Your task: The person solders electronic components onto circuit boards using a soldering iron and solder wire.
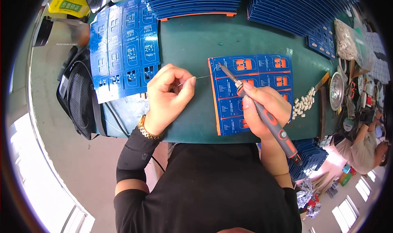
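Observation:
Pinched in the fingers of my left hand (170,92) is a thin solder wire (202,76), its free end reaching right to the edge of a blue circuit board panel (229,87). My right hand (268,108) grips a grey and orange soldering iron (268,119) like a pen. The iron's tip points up and left, over the panel's upper left part, close to the wire's end; whether they touch I cannot tell. Orange shows along the panel's left edge and through its cutouts. My right hand hides the panel's lower right part.
Another blue board panel (125,47) lies at the left. Stacked blue boards (192,2) and a second stack (294,10) stand at the back. Small white connectors (303,104) and a metal dish (336,91) are at the right. A black mesh bag (80,96) sits at the left edge.

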Tool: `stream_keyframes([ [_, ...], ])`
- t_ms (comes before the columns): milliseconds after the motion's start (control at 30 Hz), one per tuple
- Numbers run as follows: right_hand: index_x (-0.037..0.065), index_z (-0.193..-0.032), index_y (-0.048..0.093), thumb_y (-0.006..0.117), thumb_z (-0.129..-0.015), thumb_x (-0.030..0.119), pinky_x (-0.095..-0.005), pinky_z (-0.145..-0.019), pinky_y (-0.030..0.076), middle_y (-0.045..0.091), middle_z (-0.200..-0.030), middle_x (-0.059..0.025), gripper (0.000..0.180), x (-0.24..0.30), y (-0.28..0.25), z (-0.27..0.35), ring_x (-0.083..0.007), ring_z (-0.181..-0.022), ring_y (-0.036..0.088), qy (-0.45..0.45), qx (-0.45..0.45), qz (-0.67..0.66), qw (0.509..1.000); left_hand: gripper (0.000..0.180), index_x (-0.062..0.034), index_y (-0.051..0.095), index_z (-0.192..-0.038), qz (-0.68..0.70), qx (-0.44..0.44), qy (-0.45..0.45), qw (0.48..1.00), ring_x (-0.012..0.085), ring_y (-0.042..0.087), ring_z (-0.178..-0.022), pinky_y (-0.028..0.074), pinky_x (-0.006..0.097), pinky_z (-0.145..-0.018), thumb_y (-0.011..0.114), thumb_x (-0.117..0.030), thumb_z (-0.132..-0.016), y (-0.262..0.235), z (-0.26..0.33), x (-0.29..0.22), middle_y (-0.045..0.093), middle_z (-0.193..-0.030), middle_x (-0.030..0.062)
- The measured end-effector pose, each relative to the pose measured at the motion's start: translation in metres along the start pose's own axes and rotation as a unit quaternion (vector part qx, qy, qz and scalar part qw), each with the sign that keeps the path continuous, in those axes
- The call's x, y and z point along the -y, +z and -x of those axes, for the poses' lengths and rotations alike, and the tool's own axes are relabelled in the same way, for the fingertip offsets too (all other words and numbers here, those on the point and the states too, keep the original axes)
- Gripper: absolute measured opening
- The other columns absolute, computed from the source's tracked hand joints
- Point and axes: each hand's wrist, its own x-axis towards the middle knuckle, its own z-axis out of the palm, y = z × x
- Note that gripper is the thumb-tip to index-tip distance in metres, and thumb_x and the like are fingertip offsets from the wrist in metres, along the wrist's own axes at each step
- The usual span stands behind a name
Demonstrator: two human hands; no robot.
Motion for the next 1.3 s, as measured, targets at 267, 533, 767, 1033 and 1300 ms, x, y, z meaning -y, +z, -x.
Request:
stream_keyframes([
  [267, -0.005, -0.103, 0.067, 0.063, -0.074, -0.009, -0.0242, -0.051, 0.048, 0.066, -0.072, -0.0124, 0.029, -0.005, 0.002, -0.002, -0.0170, -0.057, 0.062, -0.025, 0.001, -0.002, 1.000, 0.010, -0.0020, 0.062, -0.077, -0.015, -0.004, -0.001, 1.000, 0.0029, 0.048, -0.058, 0.038, 0.017, -0.049, 0.070, 0.003, -0.078, 0.001, -0.003, 0.004, 0.054, -0.072, -0.0008],
  [533, -0.003, -0.103, 0.068, 0.065, -0.073, -0.009, -0.0241, -0.049, 0.050, 0.066, -0.070, -0.0108, 0.031, -0.003, 0.002, -0.001, -0.0168, -0.056, 0.064, -0.041, -0.004, 0.007, 0.999, 0.009, -0.0025, 0.064, -0.076, -0.058, 0.020, -0.001, 0.998, 0.0040, 0.049, -0.057, 0.039, 0.018, -0.048, 0.072, 0.000, -0.078, 0.004, -0.005, -0.003, 0.056, -0.069, -0.0002],
  [767, -0.003, -0.102, 0.068, 0.066, -0.072, -0.008, -0.0246, -0.049, 0.050, 0.067, -0.072, -0.0117, 0.030, -0.004, 0.004, 0.004, -0.0175, -0.057, 0.064, -0.046, -0.011, -0.006, 0.999, 0.008, -0.0025, 0.064, -0.077, -0.066, 0.023, -0.003, 0.998, 0.0042, 0.050, -0.057, 0.040, 0.019, -0.049, 0.073, -0.002, -0.078, 0.003, -0.003, -0.004, 0.058, -0.071, 0.0003],
  [1033, -0.003, -0.101, 0.068, 0.067, -0.072, -0.007, -0.0249, -0.049, 0.050, 0.068, -0.073, -0.0119, 0.030, -0.001, 0.004, 0.008, -0.0182, -0.058, 0.065, -0.030, -0.005, 0.020, 0.999, 0.007, -0.0008, 0.066, -0.078, -0.055, 0.037, -0.015, 0.998, 0.0041, 0.050, -0.056, 0.041, 0.019, -0.049, 0.073, -0.003, -0.079, 0.005, -0.003, -0.006, 0.057, -0.070, 0.0012],
  [1300, -0.005, -0.106, 0.065, 0.061, -0.077, -0.010, -0.0248, -0.055, 0.051, 0.068, -0.076, -0.0162, 0.029, 0.001, 0.003, 0.012, -0.0195, -0.061, 0.064, -0.033, 0.020, 0.008, 0.999, 0.007, -0.0008, 0.066, -0.078, -0.076, 0.038, -0.006, 0.996, 0.0043, 0.050, -0.054, 0.041, 0.020, -0.049, 0.073, -0.003, -0.079, 0.006, -0.004, -0.004, 0.057, -0.069, 0.0018],
])
